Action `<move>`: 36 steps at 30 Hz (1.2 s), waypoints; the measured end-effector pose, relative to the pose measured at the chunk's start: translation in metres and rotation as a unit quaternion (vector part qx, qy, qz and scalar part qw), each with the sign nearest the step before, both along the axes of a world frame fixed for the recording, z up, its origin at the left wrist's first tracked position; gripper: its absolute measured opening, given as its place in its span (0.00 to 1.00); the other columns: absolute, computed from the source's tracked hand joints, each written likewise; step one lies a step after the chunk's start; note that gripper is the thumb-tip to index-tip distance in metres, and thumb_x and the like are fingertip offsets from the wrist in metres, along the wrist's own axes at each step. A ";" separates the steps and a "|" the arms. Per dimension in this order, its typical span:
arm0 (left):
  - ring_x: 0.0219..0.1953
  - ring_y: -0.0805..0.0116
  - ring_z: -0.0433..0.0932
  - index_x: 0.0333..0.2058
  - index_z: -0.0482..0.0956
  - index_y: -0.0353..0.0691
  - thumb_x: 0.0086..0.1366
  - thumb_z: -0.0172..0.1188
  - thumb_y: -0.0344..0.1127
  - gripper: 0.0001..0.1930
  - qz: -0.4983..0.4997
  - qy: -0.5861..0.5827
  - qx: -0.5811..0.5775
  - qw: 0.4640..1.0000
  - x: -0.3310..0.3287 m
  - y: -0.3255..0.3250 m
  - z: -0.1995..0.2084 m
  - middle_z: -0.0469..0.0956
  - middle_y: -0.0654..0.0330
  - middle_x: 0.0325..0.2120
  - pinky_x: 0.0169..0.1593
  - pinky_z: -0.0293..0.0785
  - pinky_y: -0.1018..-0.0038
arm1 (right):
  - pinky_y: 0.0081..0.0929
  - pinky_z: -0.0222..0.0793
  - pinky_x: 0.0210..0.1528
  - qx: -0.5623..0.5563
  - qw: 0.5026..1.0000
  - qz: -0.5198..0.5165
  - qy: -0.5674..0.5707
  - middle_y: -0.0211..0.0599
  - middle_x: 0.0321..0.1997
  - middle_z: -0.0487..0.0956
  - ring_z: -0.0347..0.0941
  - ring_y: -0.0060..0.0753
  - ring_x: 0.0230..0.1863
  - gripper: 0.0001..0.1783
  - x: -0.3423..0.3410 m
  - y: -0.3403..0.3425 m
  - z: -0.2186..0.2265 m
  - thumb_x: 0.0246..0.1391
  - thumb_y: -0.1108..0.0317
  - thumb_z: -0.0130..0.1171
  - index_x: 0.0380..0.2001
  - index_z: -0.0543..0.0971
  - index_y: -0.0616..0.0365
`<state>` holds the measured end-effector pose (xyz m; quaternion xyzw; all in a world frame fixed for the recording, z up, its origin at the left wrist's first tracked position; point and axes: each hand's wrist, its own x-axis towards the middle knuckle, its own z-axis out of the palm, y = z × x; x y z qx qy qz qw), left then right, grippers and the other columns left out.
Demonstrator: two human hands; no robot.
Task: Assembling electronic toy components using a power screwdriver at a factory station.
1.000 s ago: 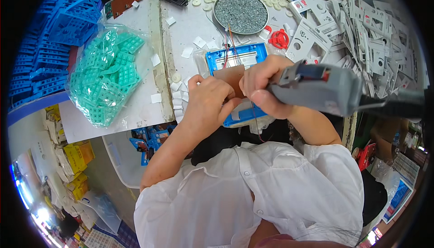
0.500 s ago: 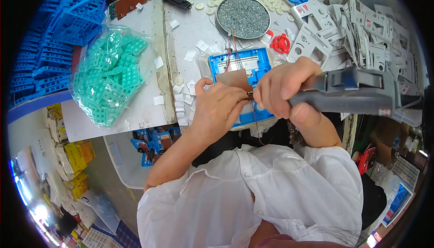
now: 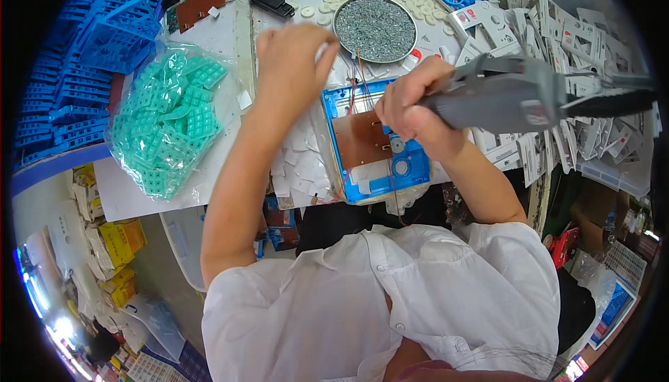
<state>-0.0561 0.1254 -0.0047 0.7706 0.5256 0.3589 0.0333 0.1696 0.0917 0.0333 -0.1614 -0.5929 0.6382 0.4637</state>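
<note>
The right hand [image 3: 408,107] grips a grey electric screwdriver [image 3: 509,96], fingers wrapped round its body, over the blue housing [image 3: 373,145] lying on the desk [image 3: 216,33] with a brown circuit board [image 3: 359,138] inside. The left hand [image 3: 293,54] hovers beside the round dish of screws [image 3: 375,28], fingertips pinched together (whether on a screw, I cannot tell).

Round dish of screws [image 3: 375,28] behind the open casing [image 3: 373,143], circuit board [image 3: 360,140] in the casing, bag of keypads [image 3: 171,120] left, stacked crates [image 3: 97,47] far left, plastic plates [image 3: 557,40] right.
</note>
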 end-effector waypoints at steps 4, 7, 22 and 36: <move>0.46 0.61 0.79 0.32 0.88 0.50 0.61 0.65 0.39 0.05 -0.002 0.115 -0.025 0.993 0.009 0.076 -0.012 0.84 0.63 0.35 0.54 0.63 0.54 | 0.26 0.60 0.24 0.049 0.997 0.008 -0.059 0.29 0.19 0.68 0.62 0.21 0.19 0.14 -0.006 0.000 -0.008 0.64 0.65 0.62 0.34 0.65 0.54; 0.46 0.61 0.80 0.32 0.89 0.52 0.60 0.65 0.39 0.05 -0.038 0.194 -0.067 0.978 0.026 0.091 -0.016 0.84 0.64 0.34 0.55 0.64 0.54 | 0.27 0.59 0.23 0.065 0.994 0.010 -0.091 0.30 0.18 0.68 0.61 0.22 0.18 0.15 -0.005 0.001 -0.008 0.65 0.65 0.62 0.35 0.64 0.53; 0.38 0.56 0.80 0.30 0.85 0.44 0.66 0.58 0.45 0.13 -0.033 0.098 -0.091 0.991 0.021 0.071 0.012 0.83 0.58 0.34 0.52 0.61 0.54 | 0.26 0.67 0.28 0.025 0.990 0.066 0.124 0.30 0.24 0.71 0.67 0.20 0.23 0.16 0.006 -0.003 0.032 0.61 0.68 0.64 0.42 0.67 0.61; 0.35 0.67 0.78 0.33 0.82 0.46 0.56 0.70 0.28 0.07 -0.123 -0.099 -0.093 0.983 0.020 -0.120 0.018 0.81 0.69 0.31 0.54 0.59 0.59 | 0.28 0.68 0.27 -0.035 0.990 0.076 0.111 0.25 0.18 0.73 0.70 0.24 0.19 0.20 -0.014 -0.027 0.050 0.58 0.53 0.72 0.41 0.74 0.51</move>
